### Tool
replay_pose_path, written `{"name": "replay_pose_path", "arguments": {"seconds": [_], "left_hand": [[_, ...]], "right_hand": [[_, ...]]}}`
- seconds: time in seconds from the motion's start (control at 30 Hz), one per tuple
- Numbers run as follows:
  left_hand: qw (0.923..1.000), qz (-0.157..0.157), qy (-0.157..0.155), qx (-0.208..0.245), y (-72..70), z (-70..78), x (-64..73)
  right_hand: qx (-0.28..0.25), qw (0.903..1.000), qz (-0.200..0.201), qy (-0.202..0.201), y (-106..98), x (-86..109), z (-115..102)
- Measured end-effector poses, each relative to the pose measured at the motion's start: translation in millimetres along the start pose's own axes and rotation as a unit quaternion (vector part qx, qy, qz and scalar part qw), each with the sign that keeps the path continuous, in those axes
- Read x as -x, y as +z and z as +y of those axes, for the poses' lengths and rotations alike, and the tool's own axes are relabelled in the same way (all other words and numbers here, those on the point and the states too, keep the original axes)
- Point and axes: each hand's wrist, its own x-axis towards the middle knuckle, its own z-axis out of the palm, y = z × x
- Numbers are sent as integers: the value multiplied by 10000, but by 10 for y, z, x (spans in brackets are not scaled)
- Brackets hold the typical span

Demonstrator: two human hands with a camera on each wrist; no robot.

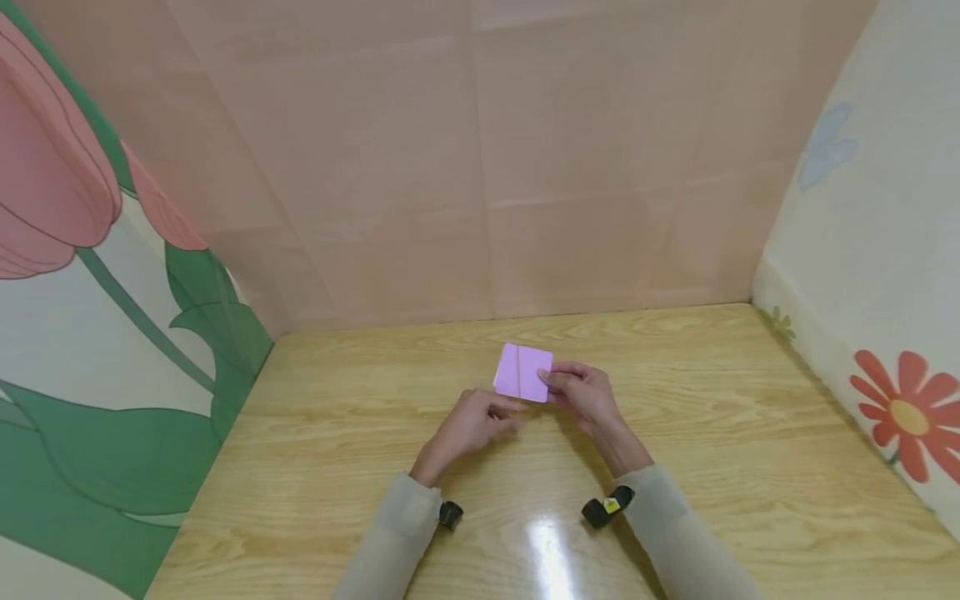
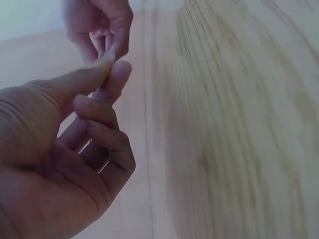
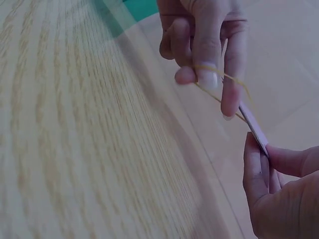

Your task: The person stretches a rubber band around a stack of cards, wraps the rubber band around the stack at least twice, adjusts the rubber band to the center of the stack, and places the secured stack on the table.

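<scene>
A thin pink-purple square card, possibly a small stack, is held above the table. My right hand pinches its right edge between thumb and fingers. A thin yellowish rubber band runs around the card, crossing its face left of the middle in the head view. My left hand is at the card's lower left corner, with thumb and fingertips pinching the band. In the right wrist view the band is pulled out from the card's edge to the left fingers.
A wood-grain table lies below both hands. Behind it hangs a pinkish-tan covering. Painted walls stand at the sides, with a tulip on the left and a red flower on the right. Both wrists carry black devices.
</scene>
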Motion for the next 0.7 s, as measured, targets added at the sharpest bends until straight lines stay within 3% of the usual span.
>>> {"name": "replay_pose_path", "arguments": {"seconds": [0.2,0.37,0.7], "left_hand": [[9991,-145,-200,333,22,47,15],[9966,-446,-298,628,14,48,42],[9977,-620,62,252,27,46,68]], "right_hand": [[-103,9999,-29,-17,-17,-3,7],[36,10000,46,-2,-22,-14,4],[244,9994,182,155,-20,-5,22]]}}
